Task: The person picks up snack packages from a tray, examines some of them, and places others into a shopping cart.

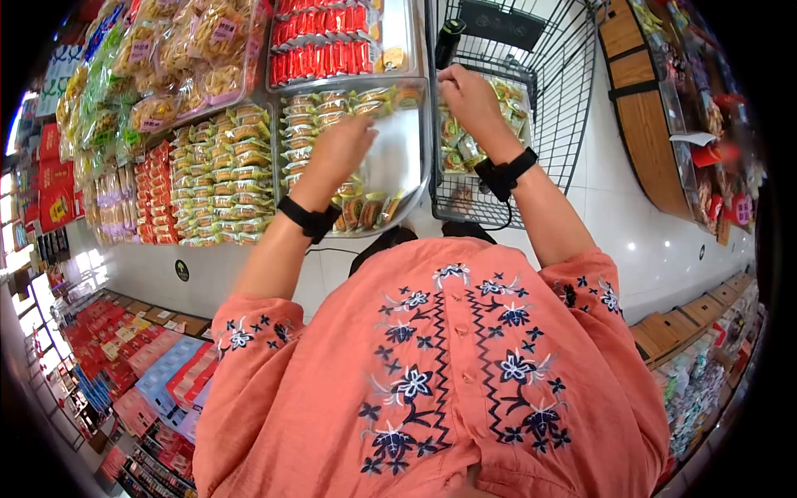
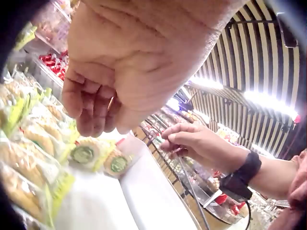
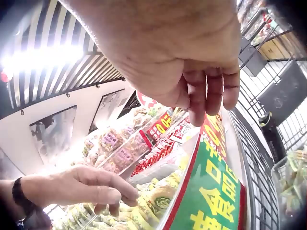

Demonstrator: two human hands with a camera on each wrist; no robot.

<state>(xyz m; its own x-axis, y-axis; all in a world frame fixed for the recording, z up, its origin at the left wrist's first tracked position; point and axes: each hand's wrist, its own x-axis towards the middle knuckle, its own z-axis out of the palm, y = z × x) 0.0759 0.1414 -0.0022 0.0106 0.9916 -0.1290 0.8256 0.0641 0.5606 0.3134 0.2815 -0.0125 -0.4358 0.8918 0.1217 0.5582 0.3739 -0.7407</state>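
Note:
My left hand (image 1: 342,151) hovers over a clear-walled display bin (image 1: 407,153) of individually wrapped round pastries (image 1: 299,133). Its fingers hang loosely curled with nothing visible between them; the left wrist view shows wrapped pastries (image 2: 86,153) just below the fingertips. My right hand (image 1: 475,101) is above the near side of the shopping cart (image 1: 573,124), beside the bin's edge. In the right wrist view its fingers (image 3: 213,91) droop, relaxed, holding nothing visible. Below this hand, a clear tub (image 1: 528,100) inside the cart holds more of the same wrapped pastries (image 1: 452,133).
Red-wrapped snacks (image 1: 324,58) fill the bin behind, and bagged snacks (image 1: 216,33) are stacked at the far left. A black bottle (image 1: 449,41) stands in the cart. A green and red sign (image 3: 211,191) runs along the display's edge. Wooden shelving (image 1: 647,124) stands right of the cart.

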